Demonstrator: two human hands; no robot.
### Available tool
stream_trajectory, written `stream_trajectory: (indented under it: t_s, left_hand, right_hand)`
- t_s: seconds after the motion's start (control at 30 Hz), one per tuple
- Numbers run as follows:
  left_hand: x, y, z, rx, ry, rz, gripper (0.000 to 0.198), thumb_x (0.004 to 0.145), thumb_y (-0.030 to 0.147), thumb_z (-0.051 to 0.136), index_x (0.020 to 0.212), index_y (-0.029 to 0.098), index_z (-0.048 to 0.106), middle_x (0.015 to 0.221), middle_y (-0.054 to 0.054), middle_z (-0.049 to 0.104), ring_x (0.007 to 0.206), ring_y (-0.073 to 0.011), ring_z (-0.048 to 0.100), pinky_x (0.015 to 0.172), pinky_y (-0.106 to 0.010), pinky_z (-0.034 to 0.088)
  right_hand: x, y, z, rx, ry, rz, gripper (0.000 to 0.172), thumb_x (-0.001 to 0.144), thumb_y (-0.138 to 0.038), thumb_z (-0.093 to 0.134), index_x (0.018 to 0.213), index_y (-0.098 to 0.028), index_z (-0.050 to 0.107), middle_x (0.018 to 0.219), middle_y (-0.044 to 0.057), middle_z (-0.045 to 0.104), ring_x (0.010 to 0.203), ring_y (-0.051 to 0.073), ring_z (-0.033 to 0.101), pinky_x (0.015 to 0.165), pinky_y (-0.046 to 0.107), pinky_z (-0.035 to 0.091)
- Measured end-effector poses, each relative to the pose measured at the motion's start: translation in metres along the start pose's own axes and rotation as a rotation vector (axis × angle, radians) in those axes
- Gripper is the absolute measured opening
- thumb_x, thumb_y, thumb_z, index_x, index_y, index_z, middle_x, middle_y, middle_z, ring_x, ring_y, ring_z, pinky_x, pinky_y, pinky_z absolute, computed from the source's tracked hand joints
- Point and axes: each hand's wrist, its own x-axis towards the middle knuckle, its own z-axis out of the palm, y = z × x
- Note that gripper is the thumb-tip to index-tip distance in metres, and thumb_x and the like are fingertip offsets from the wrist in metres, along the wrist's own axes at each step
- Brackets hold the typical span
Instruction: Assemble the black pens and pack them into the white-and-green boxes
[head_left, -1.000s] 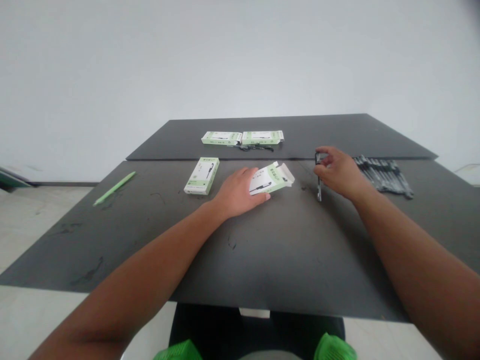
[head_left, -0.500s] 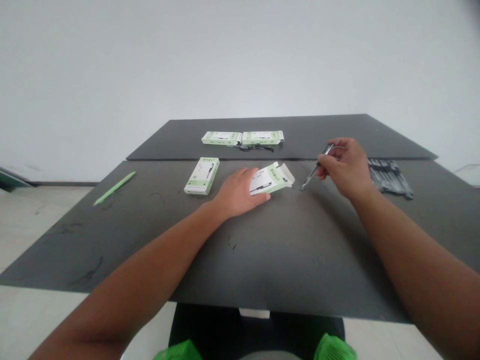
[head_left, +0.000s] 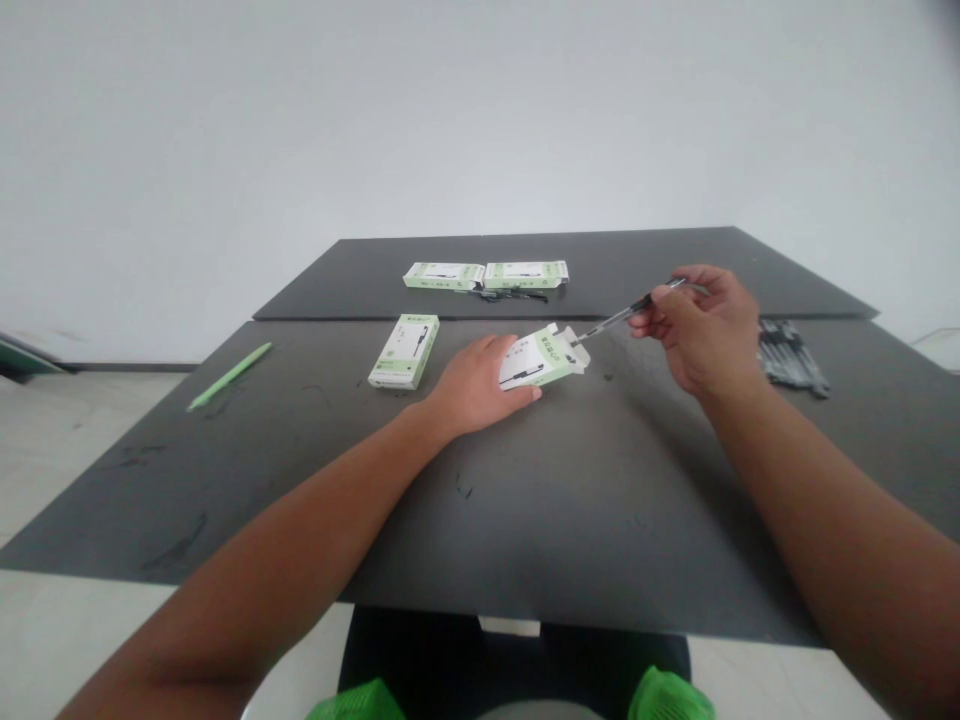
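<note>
My left hand (head_left: 484, 385) is wrapped round a green and white box (head_left: 544, 360) lying on the dark table, its flaps open on the right side. Between the thumb and fingers of my right hand (head_left: 701, 325) is a clear pen with a black grip (head_left: 628, 312). The pen slants down to the left, and its tip is at the box's open end; whether it is inside I cannot tell. Several similar pens (head_left: 791, 358) lie side by side just right of my right hand.
A closed green and white box (head_left: 405, 352) lies left of my left hand. Farther back are two more boxes (head_left: 444, 275) (head_left: 526, 274) with several dark pens (head_left: 514, 295) before them. A green pen (head_left: 229, 377) lies at the far left.
The pen in my right hand has swung to a flatter slant, and its tip has moved up and left to the box opening. My right hand has shifted slightly right. My left hand stays put.
</note>
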Motion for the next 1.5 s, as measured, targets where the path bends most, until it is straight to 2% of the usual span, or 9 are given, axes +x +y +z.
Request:
stream_trajectory:
  t_s: [0.27, 0.43, 0.67, 0.87, 1.0, 1.17, 1.37, 1.43, 1.5]
  left_hand:
    - [0.001, -0.001, 0.001, 0.006, 0.016, 0.019, 0.082, 0.093, 0.061, 0.079, 0.159, 0.019, 0.056, 0.152, -0.018, 0.068, 0.141, -0.0386, 0.064, 0.121, -0.053, 0.053]
    - [0.002, 0.002, 0.000, 0.011, 0.011, 0.011, 0.081, 0.092, 0.061, 0.080, 0.159, 0.021, 0.056, 0.154, -0.017, 0.067, 0.142, -0.0389, 0.064, 0.122, -0.054, 0.052]
    - [0.002, 0.001, 0.000, -0.001, 0.020, 0.012, 0.084, 0.092, 0.061, 0.080, 0.160, 0.021, 0.055, 0.157, -0.017, 0.067, 0.145, -0.0392, 0.063, 0.125, -0.055, 0.050]
    - [0.001, 0.001, 0.001, 0.001, 0.013, 0.009, 0.084, 0.093, 0.061, 0.079, 0.161, 0.018, 0.055, 0.156, -0.019, 0.066, 0.145, -0.0397, 0.063, 0.124, -0.055, 0.051]
    - [0.001, -0.001, 0.002, -0.001, 0.019, 0.022, 0.085, 0.093, 0.062, 0.079, 0.162, 0.020, 0.054, 0.160, -0.018, 0.064, 0.148, -0.0392, 0.061, 0.127, -0.055, 0.049]
    - [0.001, -0.001, 0.002, 0.000, 0.013, 0.018, 0.085, 0.093, 0.062, 0.079, 0.162, 0.018, 0.054, 0.160, -0.019, 0.064, 0.149, -0.0397, 0.061, 0.128, -0.055, 0.049]
    - [0.003, -0.001, 0.003, 0.007, 0.013, 0.035, 0.086, 0.092, 0.060, 0.081, 0.161, 0.016, 0.055, 0.157, -0.019, 0.066, 0.145, -0.0392, 0.063, 0.126, -0.055, 0.050]
    - [0.003, -0.002, 0.004, 0.010, 0.019, 0.040, 0.086, 0.091, 0.060, 0.081, 0.160, 0.016, 0.055, 0.156, -0.019, 0.067, 0.144, -0.0391, 0.064, 0.125, -0.055, 0.051]
    - [0.003, -0.003, 0.005, 0.010, 0.027, 0.037, 0.086, 0.092, 0.061, 0.081, 0.161, 0.017, 0.055, 0.156, -0.019, 0.067, 0.145, -0.0389, 0.064, 0.126, -0.055, 0.050]
  right_hand:
    - [-0.006, 0.011, 0.004, -0.113, -0.148, 0.076, 0.046, 0.078, -0.042, 0.095, 0.108, -0.026, 0.063, 0.073, -0.004, 0.074, 0.062, 0.020, 0.076, 0.057, 0.033, 0.064]
    - [-0.014, 0.012, 0.006, -0.228, -0.275, 0.109, 0.037, 0.086, -0.052, 0.091, 0.103, -0.024, 0.073, 0.087, 0.004, 0.081, 0.061, 0.016, 0.070, 0.051, 0.029, 0.058]
    - [-0.015, 0.009, 0.001, -0.474, -0.351, 0.048, 0.030, 0.091, -0.051, 0.084, 0.104, -0.023, 0.084, 0.069, -0.001, 0.067, 0.057, 0.015, 0.057, 0.055, 0.029, 0.049]
    - [-0.015, 0.003, -0.001, -0.715, -0.385, 0.024, 0.030, 0.097, -0.050, 0.073, 0.103, -0.023, 0.085, 0.068, 0.001, 0.068, 0.062, 0.020, 0.061, 0.061, 0.033, 0.050]
    - [-0.016, 0.000, 0.000, -0.839, -0.443, -0.027, 0.029, 0.101, -0.047, 0.068, 0.104, -0.026, 0.086, 0.079, 0.004, 0.077, 0.075, 0.025, 0.071, 0.073, 0.037, 0.056]
    - [-0.017, 0.002, 0.001, -0.867, -0.530, -0.185, 0.026, 0.104, -0.040, 0.065, 0.105, -0.028, 0.088, 0.107, 0.008, 0.085, 0.102, 0.029, 0.077, 0.094, 0.040, 0.059]
    - [-0.019, 0.016, 0.004, -0.786, -0.630, -0.328, 0.034, 0.107, -0.049, 0.066, 0.105, -0.025, 0.090, 0.090, 0.008, 0.078, 0.083, 0.026, 0.071, 0.080, 0.038, 0.056]
    - [-0.021, 0.018, 0.006, -0.722, -0.695, -0.332, 0.040, 0.109, -0.053, 0.063, 0.115, -0.024, 0.091, 0.089, 0.008, 0.077, 0.081, 0.025, 0.071, 0.077, 0.038, 0.055]
    - [-0.022, 0.018, 0.007, -0.691, -0.677, -0.315, 0.046, 0.112, -0.054, 0.058, 0.130, -0.024, 0.087, 0.099, 0.010, 0.079, 0.089, 0.027, 0.074, 0.082, 0.040, 0.058]
